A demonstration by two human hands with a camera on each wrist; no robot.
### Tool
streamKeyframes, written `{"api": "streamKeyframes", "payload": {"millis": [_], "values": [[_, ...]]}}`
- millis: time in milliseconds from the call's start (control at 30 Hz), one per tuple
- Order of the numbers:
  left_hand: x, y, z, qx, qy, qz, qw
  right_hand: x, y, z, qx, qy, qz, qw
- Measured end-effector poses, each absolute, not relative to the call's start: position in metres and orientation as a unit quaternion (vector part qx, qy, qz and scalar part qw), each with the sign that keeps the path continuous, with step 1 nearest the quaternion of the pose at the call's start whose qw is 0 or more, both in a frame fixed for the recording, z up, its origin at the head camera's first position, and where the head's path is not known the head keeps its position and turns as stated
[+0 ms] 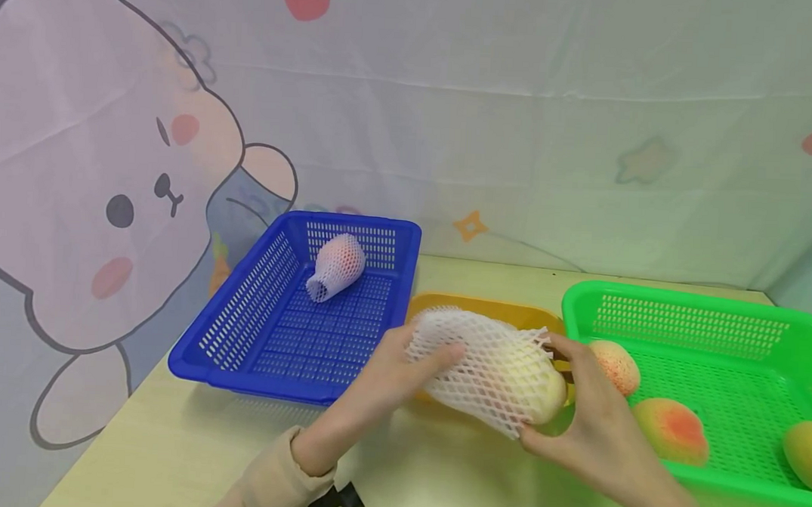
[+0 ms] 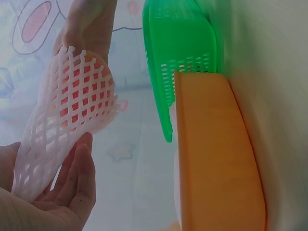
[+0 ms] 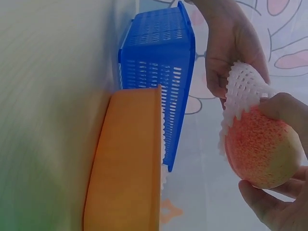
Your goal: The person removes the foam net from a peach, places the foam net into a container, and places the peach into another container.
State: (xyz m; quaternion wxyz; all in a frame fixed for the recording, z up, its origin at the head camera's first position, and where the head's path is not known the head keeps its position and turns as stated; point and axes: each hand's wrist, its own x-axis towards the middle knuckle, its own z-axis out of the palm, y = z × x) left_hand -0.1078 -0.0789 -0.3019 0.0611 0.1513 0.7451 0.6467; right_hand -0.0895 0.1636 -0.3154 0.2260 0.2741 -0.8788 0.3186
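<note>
A white foam fruit net (image 1: 469, 362) covers part of a yellow and red peach (image 3: 264, 149). My left hand (image 1: 390, 374) grips the narrow end of the net, thumb across its top. On the other side, my right hand (image 1: 596, 417) holds the peach between thumb and fingers at the net's open edge. In the right wrist view the peach's speckled end sticks out bare from the net. Both hands hold it up above the orange bin (image 1: 512, 311), which they partly hide.
To the left stands a blue basket (image 1: 284, 390) with one netted peach (image 1: 343, 258) in it. A green basket (image 1: 731, 298) at the right holds several bare fruits, among them a red-blushed peach (image 1: 672, 431). A printed cloth (image 1: 454, 97) hangs behind the table (image 1: 166, 440).
</note>
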Motion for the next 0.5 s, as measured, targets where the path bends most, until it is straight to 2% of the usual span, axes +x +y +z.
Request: {"api": "streamKeyframes", "payload": {"millis": [267, 500], "values": [[-0.109, -0.079, -0.301, 0.132, 0.739, 0.657, 0.066, -0.094, 0.169, -0.313, 0.306, -0.878, 0.274, 0.246], [-0.11, -0.08, -0.3, 0.125, 0.738, 0.659, 0.064, -0.093, 0.177, -0.311, 0.321, -0.885, 0.253, 0.222]]}}
